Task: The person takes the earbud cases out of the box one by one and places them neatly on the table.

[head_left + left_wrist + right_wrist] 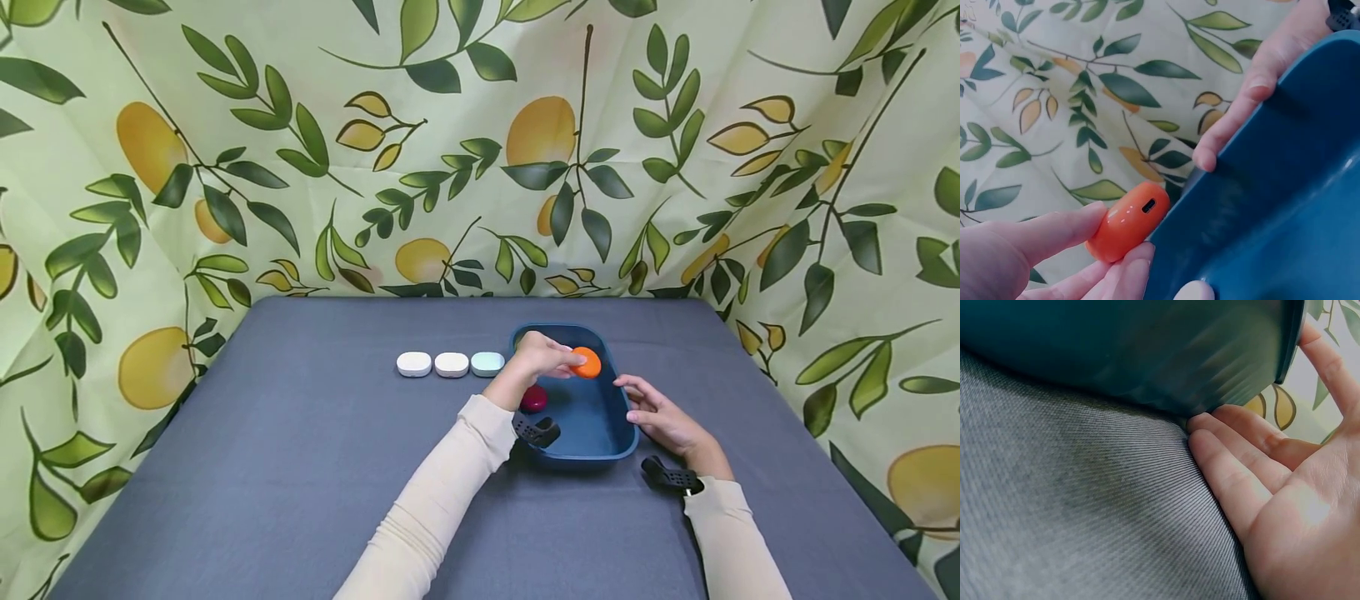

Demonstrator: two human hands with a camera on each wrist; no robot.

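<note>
My left hand [542,357] pinches an orange earbud charging case [587,362] between thumb and fingers, over the blue tray [588,457]. In the left wrist view the case [1127,224] shows a small charging port and a row of tiny holes, close to the tray's rim. A dark red case [534,398] lies inside the tray, partly hidden by the left wrist. My right hand [663,419] touches the tray's right side from outside. In the right wrist view its fingers [1235,478] are extended, their tips at the tray's lower wall, with another digit up at the rim.
Left of the tray, two white cases, an outer one [414,364] and an inner one [452,365], stand in a row with a pale mint case [487,364]. A grey cloth [300,467] covers the table. Leaf-patterned fabric [450,167] hangs behind and at both sides.
</note>
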